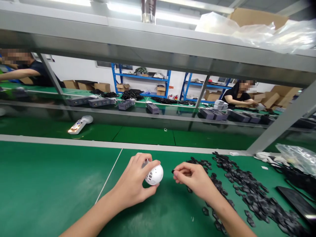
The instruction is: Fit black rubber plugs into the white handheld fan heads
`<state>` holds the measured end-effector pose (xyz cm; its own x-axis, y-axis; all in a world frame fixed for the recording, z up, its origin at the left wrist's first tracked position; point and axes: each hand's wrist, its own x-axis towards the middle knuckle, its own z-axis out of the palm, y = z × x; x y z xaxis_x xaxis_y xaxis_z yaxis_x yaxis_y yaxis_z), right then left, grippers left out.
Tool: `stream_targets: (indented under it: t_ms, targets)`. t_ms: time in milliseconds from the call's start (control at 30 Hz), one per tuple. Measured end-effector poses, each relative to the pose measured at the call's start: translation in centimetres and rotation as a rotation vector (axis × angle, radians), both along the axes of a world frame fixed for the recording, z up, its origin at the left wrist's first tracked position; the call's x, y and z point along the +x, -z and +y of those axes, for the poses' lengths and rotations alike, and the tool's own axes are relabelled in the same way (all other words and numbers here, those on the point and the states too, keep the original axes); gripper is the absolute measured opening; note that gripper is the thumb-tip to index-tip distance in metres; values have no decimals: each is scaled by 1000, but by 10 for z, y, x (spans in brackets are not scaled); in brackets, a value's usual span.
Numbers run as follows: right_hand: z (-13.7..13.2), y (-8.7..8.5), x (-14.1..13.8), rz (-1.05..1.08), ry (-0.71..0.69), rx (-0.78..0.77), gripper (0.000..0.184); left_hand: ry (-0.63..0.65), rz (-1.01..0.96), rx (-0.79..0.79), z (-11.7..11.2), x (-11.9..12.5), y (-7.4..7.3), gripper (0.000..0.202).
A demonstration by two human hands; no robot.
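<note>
My left hand (138, 174) is closed around a white rounded device (156, 174) with slots and small holes in its end face, which is turned toward my right. Its other end is hidden behind my fingers. A short gap away, my right hand (191, 177) pinches a small black piece (173, 171) between thumb and forefinger. Both hands are above the green table (61, 184). Many small black pieces (247, 184) lie spread in rows beside and beyond my right forearm.
Behind the table's pale edge runs a green conveyor (133, 135) carrying a white handheld device (80, 125). Grey boxes (153, 108) stand beyond it. A slanted metal post (278, 118) rises at right, near black cords (298, 179) and a black flat object (296, 204). Two people work across the line.
</note>
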<state>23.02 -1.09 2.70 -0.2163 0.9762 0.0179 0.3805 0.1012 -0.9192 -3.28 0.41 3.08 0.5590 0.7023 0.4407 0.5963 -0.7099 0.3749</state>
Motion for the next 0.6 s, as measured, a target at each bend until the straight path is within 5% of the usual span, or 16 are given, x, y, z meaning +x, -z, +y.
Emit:
stream_targets:
  t_ms: [167,433,600]
  targets:
    - [-19,3,-35,334,-74,-140,22,-121,203,76,-3,8,4,50]
    - [-24,8,-39,416,-102,-144,21,-106,48,-34,-5,11,19,65]
    - [-25,6,-36,252,-65,-101,20,-87,32,-215,-9,12,18,68]
